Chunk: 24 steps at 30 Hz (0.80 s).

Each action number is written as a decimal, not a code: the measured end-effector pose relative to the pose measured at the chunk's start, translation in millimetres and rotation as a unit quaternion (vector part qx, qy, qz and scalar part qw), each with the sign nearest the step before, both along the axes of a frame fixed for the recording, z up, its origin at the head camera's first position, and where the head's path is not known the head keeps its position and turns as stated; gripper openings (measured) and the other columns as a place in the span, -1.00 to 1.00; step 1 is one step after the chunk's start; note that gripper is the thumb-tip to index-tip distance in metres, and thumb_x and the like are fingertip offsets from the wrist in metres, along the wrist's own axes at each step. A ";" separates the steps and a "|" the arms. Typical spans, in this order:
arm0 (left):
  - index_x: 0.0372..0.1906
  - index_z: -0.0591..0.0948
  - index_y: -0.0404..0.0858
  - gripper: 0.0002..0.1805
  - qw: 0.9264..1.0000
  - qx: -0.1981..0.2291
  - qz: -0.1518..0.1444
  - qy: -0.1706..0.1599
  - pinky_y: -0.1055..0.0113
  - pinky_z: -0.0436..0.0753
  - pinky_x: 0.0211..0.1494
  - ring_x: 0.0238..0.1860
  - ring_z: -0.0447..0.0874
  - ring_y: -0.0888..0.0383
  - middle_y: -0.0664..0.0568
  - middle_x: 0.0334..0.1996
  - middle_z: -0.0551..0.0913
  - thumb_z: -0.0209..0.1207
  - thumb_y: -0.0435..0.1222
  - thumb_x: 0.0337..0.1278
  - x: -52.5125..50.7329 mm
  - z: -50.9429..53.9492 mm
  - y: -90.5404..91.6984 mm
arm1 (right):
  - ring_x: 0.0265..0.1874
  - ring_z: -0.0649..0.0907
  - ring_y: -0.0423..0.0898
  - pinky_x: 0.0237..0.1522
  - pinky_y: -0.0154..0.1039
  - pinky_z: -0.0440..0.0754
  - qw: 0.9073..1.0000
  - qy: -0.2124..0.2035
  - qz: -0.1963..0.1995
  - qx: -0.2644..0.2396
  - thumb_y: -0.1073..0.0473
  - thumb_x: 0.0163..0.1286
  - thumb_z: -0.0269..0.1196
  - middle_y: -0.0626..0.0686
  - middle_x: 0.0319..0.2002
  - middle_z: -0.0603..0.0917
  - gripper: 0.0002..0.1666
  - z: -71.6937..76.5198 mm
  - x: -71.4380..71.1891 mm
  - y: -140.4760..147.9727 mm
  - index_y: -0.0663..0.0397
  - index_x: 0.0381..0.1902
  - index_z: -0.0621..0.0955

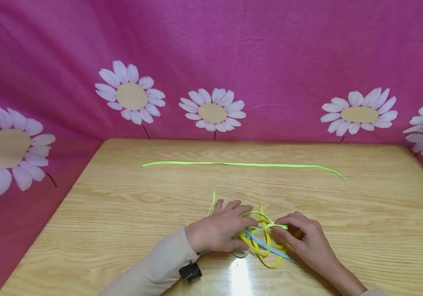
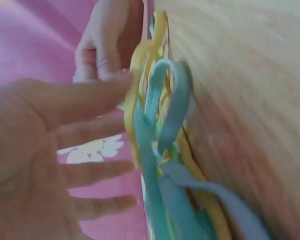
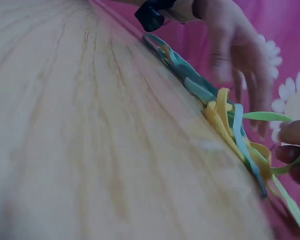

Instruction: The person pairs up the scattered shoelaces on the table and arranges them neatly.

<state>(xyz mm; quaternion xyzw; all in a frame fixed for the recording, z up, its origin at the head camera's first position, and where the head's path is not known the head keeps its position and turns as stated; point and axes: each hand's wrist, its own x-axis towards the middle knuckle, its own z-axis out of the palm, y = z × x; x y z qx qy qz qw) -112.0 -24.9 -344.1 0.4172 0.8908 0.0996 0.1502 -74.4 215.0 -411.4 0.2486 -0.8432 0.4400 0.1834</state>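
A straight lace (image 1: 233, 164) lies on the table (image 1: 85, 230) beyond the tangle (image 1: 265, 245), well apart from it and reaching past it on both sides. Nearer, a green tip (image 1: 213, 201) pokes out at the tangle's far left.

The left hand (image 1: 221, 230) is over the tangle's left part, fingers spread and straight, gripping nothing; whether it presses on the laces is hard to tell. The step in hand looks like working one lace free, so this hand would do best as a light, flat weight, holding the rest down without pinching.

In the tangle, a blue lace (image 2: 149, 172) crosses yellow loops (image 3: 221, 127). These crossings seem the likeliest snags, and a loop would be better lifted aside than dragged through.

At the tangle's right, the right hand (image 1: 309, 240) pinches a green lace (image 1: 263, 227) between thumb and fingers. Whether the green tip belongs to it cannot be told, so that is worth checking with a gentle tug. A slow, low draw to the right, pausing whenever yellow or blue follows, should keep knots from tightening.
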 end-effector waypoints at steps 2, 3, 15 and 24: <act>0.12 0.59 0.00 -0.57 0.999 0.037 -0.016 0.021 -0.24 0.13 0.31 0.33 0.29 0.05 0.06 0.29 0.42 0.28 -0.03 0.14 0.1 -0.8 1.5 | -0.39 0.55 -0.30 -0.37 -0.46 0.49 1.000 0.026 -0.004 0.002 0.50 0.01 0.42 -0.17 -0.39 0.66 -0.62 6.1 -2.0 -3.3 -0.06 -0.30 0.70; 0.02 0.63 -0.01 -0.65 0.998 0.052 -0.020 0.026 -0.23 0.16 0.30 0.23 0.40 0.13 0.11 0.16 0.52 0.27 -0.02 0.15 -0.1 -1.3 2.3 | -0.37 0.55 -0.29 -0.36 -0.45 0.49 0.999 0.038 -0.001 0.004 0.52 -0.02 0.43 -0.19 -0.39 0.64 -0.59 10.5 -3.0 -4.7 -0.06 -0.30 0.70; -0.50 0.48 -0.16 -0.77 0.983 0.176 -0.053 -0.027 0.53 0.32 -0.38 -0.54 0.28 0.34 0.20 -0.61 0.34 0.15 -0.30 0.33 -17.1 19.3 -14.7 | -0.32 0.57 -0.29 -0.12 -0.47 0.40 0.993 0.106 0.019 0.051 0.31 0.10 0.43 -0.20 -0.42 0.68 -0.82 56.6 -19.9 22.7 -0.08 -0.35 0.71; -0.27 0.62 -0.26 -0.92 0.981 0.186 -0.025 -0.043 0.50 0.44 -0.30 -0.42 0.41 0.29 0.07 -0.41 0.61 0.13 -0.39 0.32 -26.5 26.4 -34.2 | -0.38 0.61 -0.34 -0.13 -0.52 0.44 0.999 0.043 0.002 0.030 0.52 -0.03 0.43 -0.12 -0.47 0.68 -0.63 66.9 -18.8 41.1 -0.08 -0.41 0.69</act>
